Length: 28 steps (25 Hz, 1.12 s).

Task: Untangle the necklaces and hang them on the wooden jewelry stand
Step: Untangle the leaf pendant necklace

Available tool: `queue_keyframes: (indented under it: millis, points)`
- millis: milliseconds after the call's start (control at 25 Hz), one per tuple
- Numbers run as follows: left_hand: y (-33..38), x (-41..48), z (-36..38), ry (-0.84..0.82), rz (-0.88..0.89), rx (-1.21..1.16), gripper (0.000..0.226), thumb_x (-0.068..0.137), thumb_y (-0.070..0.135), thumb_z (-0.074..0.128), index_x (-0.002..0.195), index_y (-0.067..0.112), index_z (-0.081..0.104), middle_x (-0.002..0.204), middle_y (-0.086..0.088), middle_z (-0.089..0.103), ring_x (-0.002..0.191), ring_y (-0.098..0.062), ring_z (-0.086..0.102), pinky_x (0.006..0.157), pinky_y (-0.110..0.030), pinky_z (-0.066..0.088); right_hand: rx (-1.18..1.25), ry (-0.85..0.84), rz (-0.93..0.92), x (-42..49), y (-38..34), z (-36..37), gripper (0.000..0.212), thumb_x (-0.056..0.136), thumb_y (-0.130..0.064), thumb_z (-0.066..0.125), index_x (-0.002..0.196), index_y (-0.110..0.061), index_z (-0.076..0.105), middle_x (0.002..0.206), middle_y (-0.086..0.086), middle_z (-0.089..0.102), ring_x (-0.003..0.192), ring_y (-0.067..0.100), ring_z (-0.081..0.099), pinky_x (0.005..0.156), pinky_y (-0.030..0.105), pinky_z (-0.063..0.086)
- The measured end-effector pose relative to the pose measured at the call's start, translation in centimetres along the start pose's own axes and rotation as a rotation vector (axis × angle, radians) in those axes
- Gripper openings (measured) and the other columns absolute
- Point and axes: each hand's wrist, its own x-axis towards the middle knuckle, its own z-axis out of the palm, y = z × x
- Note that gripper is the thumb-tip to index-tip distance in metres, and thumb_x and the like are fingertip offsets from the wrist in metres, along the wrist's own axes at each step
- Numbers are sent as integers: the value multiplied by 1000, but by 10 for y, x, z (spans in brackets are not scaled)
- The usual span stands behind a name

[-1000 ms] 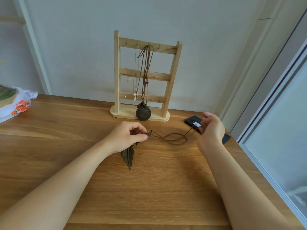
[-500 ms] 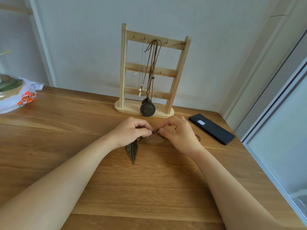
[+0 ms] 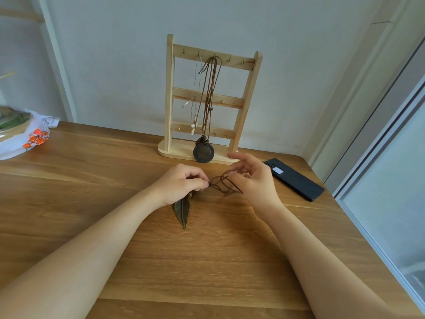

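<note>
A wooden jewelry stand (image 3: 169, 93) stands at the back of the table. A brown cord necklace with a round dark medallion (image 3: 203, 152) hangs from its top bar, beside a thin necklace with pale beads (image 3: 194, 128). On the table lies a bronze feather pendant (image 3: 182, 211) on a tangled brown cord (image 3: 221, 184). My left hand (image 3: 181, 183) pinches the cord just above the feather. My right hand (image 3: 253, 180) has the cord's loops hooked over its curled fingers, lifted slightly off the wood.
A black phone (image 3: 296, 179) lies to the right of my right hand, near the table's right edge (image 3: 358, 229). A white plastic bag with orange print (image 3: 34, 138) and a bowl sit at the far left. A window frame runs along the right.
My right hand came in from beside the phone to meet the left, then drew back slightly with fingers spread, lifting the cord loops. The left hand kept its pinch.
</note>
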Motion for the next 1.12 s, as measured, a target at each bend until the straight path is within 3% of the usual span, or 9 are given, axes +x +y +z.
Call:
queue_keyframes:
  millis: [200,320,440,520,600,720,920,1000,1120]
  points:
    - [0,-1,-1,4,-10,-14,15,93,16,66,82,15,76,75,2,70,76,-10,64,83,-31,47,248,190,201,7,-3,-7,42,95,0,59,123,-32,60,89,-3,66,84,10,62,78,24,53]
    - [0,0,-1,45,-35,-16,16,93,15,63,81,11,74,70,6,65,69,-4,58,75,-27,44,365,474,368,15,-2,-27,38,98,-3,56,128,-27,59,94,-8,62,92,8,62,93,29,53]
    - [-2,3,2,120,-57,-2,16,94,19,64,84,11,74,75,3,69,74,-7,60,73,-25,43,443,736,512,21,11,-46,37,98,-5,57,131,-22,57,107,-7,60,99,10,60,100,32,51]
    - [-3,3,3,108,-54,9,15,95,21,64,86,14,74,79,3,73,81,-9,65,75,-25,45,473,761,540,22,16,-48,35,97,-5,58,127,-23,59,116,-2,62,100,10,60,99,32,52]
    - [-3,3,3,94,-54,-7,14,96,21,63,88,16,74,82,2,75,85,-9,68,77,-25,44,444,692,486,19,10,-45,35,96,-1,56,122,-22,64,116,-2,65,96,6,61,91,26,52]
    - [-2,2,2,75,-36,-27,13,96,21,64,90,18,74,82,2,75,84,-7,68,79,-25,45,274,492,244,9,-4,-38,38,90,7,54,112,-18,71,105,-6,73,88,-2,66,86,19,54]
    - [-1,1,1,15,14,-50,13,96,20,64,89,19,75,82,4,73,83,-9,65,84,-30,48,-100,-136,-70,-3,-7,-6,25,87,-9,73,108,-23,73,97,-11,77,98,6,68,90,32,51]
    - [0,0,0,-17,43,-38,13,96,21,64,89,19,75,83,4,72,82,-9,64,83,-31,47,-168,-198,-114,-5,-4,5,28,85,-12,76,107,-29,74,98,-15,75,98,5,66,89,31,50]
    - [1,0,0,-47,63,-13,14,97,23,64,93,17,77,87,0,73,86,-14,66,85,-31,48,-180,-169,-133,-5,0,8,29,84,-9,77,102,-31,75,90,-13,72,83,4,61,78,27,49]
